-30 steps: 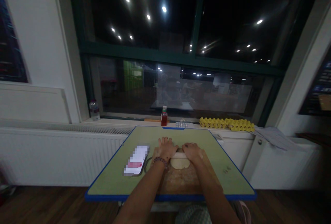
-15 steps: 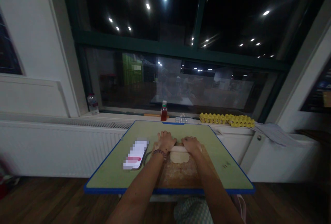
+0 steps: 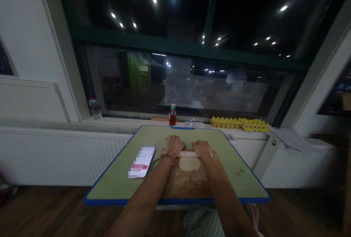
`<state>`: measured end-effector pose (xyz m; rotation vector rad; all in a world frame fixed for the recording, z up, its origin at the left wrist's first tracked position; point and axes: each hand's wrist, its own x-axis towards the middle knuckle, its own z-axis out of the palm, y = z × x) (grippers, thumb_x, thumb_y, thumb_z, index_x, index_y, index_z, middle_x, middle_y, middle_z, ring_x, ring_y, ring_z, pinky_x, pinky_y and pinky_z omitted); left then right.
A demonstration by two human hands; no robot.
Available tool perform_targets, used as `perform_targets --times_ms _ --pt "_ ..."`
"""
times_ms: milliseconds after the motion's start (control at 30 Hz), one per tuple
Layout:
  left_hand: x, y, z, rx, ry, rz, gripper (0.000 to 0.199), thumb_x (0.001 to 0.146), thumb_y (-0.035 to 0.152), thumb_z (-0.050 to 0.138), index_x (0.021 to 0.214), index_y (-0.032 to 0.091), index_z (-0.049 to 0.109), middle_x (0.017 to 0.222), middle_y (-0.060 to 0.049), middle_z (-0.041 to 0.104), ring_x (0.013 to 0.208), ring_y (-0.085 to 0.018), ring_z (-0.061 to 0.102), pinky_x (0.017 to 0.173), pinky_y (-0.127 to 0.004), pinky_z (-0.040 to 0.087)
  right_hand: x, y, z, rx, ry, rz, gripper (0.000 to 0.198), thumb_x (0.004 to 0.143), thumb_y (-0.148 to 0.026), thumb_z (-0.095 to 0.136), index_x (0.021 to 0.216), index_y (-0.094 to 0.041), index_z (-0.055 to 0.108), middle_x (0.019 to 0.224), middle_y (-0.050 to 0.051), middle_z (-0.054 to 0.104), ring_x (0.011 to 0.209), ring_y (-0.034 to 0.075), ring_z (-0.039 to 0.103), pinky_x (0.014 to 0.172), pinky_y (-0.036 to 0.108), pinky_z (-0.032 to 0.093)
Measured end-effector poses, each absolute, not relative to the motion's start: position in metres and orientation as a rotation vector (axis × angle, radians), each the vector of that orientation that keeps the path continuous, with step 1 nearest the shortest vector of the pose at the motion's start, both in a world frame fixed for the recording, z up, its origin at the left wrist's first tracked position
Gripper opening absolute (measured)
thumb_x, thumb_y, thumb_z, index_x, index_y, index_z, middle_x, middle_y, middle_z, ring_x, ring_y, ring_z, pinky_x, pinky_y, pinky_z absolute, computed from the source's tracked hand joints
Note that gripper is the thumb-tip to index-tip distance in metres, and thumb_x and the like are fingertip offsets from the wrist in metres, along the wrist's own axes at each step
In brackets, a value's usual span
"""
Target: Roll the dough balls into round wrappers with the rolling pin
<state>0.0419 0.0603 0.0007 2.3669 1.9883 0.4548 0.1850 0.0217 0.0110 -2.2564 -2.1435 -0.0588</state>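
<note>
A pale rolling pin (image 3: 188, 154) lies across a wooden board (image 3: 189, 186). My left hand (image 3: 174, 145) rests over the pin's left end, palm down, its fingers stretched forward past it. Over the right end lies my right hand (image 3: 202, 148) in the same way, fingers reaching ahead. Both palms press on the pin rather than wrapping round it. Just on the near side of the pin is a flat, rounded sheet of dough (image 3: 189, 164), its far edge at or under the pin. Flour dusts the board.
A phone (image 3: 142, 162) with a lit screen lies on the green table (image 3: 246, 186), left of the board. Along the windowsill stand a sauce bottle (image 3: 172, 115), yellow egg trays (image 3: 238, 123) and a water bottle (image 3: 94, 108). A radiator (image 3: 55, 156) runs behind the table.
Both hands and the pin have slid slightly away from me over the board, so the pin sits nearer the dough's far edge. The camera view has shifted a little.
</note>
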Motion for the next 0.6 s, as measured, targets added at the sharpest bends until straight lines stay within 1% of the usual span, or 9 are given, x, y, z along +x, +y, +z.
perform_targets --times_ms 167,300,400,600 --pt "0.0437 0.0624 0.0003 2.388 1.987 0.479 0.036 0.085 0.038 0.046 0.109 0.017 0.064 0.121 -0.015 0.06 0.117 -0.03 0.044 0.098 -0.044 0.027 0.1847 0.0221 0.013 -2.265 -2.107 -0.074 0.037 0.095 -0.029 0.037 0.115 -0.02 0.067 0.116 0.016 0.066 0.109 0.027 0.06 0.092 0.041 0.041" --pt "0.0451 0.0612 0.0015 2.414 1.974 0.484 0.038 0.086 0.036 0.044 0.113 0.017 0.063 0.124 -0.016 0.059 0.12 -0.031 0.041 0.1 -0.044 0.024 0.1849 0.0215 0.0132 -2.265 -2.075 -0.084 0.038 0.096 -0.029 0.035 0.115 -0.019 0.067 0.117 0.015 0.066 0.11 0.026 0.059 0.092 0.038 0.04" --pt "0.0455 0.0604 0.0025 2.419 1.966 0.46 0.039 0.087 0.037 0.044 0.114 0.017 0.063 0.124 -0.016 0.059 0.121 -0.032 0.041 0.1 -0.045 0.024 0.1854 0.0218 0.0124 -2.263 -2.061 -0.081 0.042 0.097 -0.03 0.031 0.113 -0.017 0.067 0.118 0.015 0.066 0.111 0.026 0.058 0.091 0.036 0.04" --pt "0.0453 0.058 0.0021 2.428 1.936 0.398 0.039 0.085 0.036 0.047 0.114 0.017 0.064 0.121 -0.017 0.06 0.119 -0.032 0.043 0.099 -0.046 0.026 0.1868 0.0238 0.0098 -2.285 -2.047 -0.075 0.044 0.098 -0.034 0.03 0.113 -0.017 0.067 0.117 0.015 0.066 0.112 0.029 0.057 0.089 0.037 0.042"
